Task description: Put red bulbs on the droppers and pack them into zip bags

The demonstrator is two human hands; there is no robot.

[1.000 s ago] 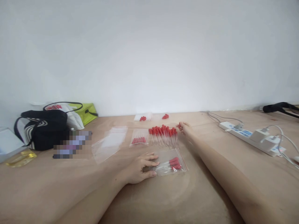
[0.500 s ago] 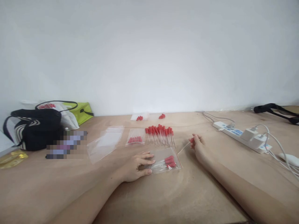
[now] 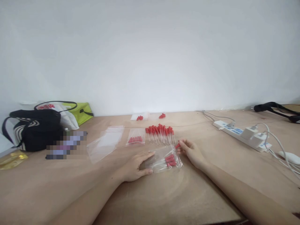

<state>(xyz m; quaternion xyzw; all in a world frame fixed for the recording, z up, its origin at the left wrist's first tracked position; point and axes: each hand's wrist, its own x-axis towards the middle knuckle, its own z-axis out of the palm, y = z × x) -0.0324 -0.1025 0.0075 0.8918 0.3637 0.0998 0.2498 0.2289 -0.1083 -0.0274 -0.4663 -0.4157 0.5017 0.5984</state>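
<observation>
Dropper pinched in the right hand at the bag's right end; left hand spread, touching its left end.

Around a clear bag — the left hand spread over its nine o'clock end, the right hand pinching a red-topped dropper at two — and a dropper row at twelve.

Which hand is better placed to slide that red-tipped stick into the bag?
Likely the right hand: it pinches the red-tipped stick at the right edge of the clear bag. The left hand lies spread at the bag's left end, seemingly steadying it.
</observation>
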